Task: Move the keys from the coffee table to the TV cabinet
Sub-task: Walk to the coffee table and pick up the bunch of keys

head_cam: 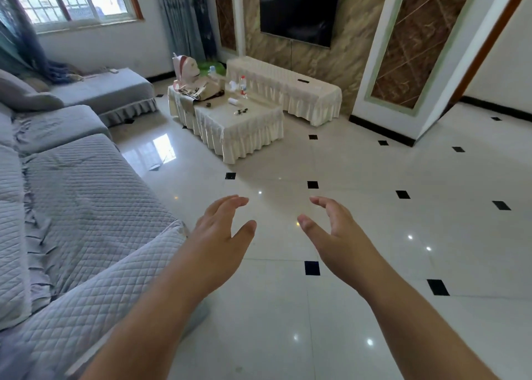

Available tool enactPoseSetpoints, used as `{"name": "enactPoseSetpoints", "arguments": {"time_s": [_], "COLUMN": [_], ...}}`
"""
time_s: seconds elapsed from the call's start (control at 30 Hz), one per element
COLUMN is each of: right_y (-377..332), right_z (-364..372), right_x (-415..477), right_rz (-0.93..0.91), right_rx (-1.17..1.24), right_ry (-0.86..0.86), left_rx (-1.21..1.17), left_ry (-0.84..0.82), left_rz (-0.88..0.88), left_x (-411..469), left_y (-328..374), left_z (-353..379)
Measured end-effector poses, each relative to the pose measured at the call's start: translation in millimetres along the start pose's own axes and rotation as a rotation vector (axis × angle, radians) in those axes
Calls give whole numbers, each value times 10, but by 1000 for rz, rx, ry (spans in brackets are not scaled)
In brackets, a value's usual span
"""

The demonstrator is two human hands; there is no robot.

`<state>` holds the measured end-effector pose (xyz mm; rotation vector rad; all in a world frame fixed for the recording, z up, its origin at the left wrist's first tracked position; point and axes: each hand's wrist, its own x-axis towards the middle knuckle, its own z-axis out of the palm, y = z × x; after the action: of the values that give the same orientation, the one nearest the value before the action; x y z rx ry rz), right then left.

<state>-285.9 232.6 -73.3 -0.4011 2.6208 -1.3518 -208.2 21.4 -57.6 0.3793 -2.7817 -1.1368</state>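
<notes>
A small dark bunch of keys (241, 111) lies on the coffee table (253, 126), which wears a cream skirted cover and stands across the room. Behind it, along the marble wall under the TV, runs the long TV cabinet (313, 97) with the same cream cover. My left hand (221, 230) and my right hand (334, 230) are stretched out in front of me over the tiled floor, far from the table. Both have relaxed, spread fingers and hold nothing.
A grey quilted sofa (72, 207) fills the left side. Bags (198, 83), a bottle (243, 86) and a white roll (233, 101) crowd the coffee table's far end. A small dark object (302, 80) lies on the cabinet. A white pillar (403, 63) stands right of it.
</notes>
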Motion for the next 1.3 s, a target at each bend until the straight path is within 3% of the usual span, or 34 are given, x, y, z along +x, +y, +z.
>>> {"name": "enactPoseSetpoints", "arguments": {"time_s": [0.4, 0.67, 1.3], "right_y": [-7, -176, -352], "right_z": [109, 325, 872], "right_x": [1134, 2294, 4564], "right_rz": [-32, 1, 64], "right_rx": [-77, -90, 19], "right_ry": [-73, -85, -52], "left_rx": [-103, -129, -98], "left_ry": [28, 19, 8], "left_rz": [15, -43, 21], "left_x": [940, 2109, 4527], "left_y": [-274, -724, -1382], "left_z": [44, -221, -666]}}
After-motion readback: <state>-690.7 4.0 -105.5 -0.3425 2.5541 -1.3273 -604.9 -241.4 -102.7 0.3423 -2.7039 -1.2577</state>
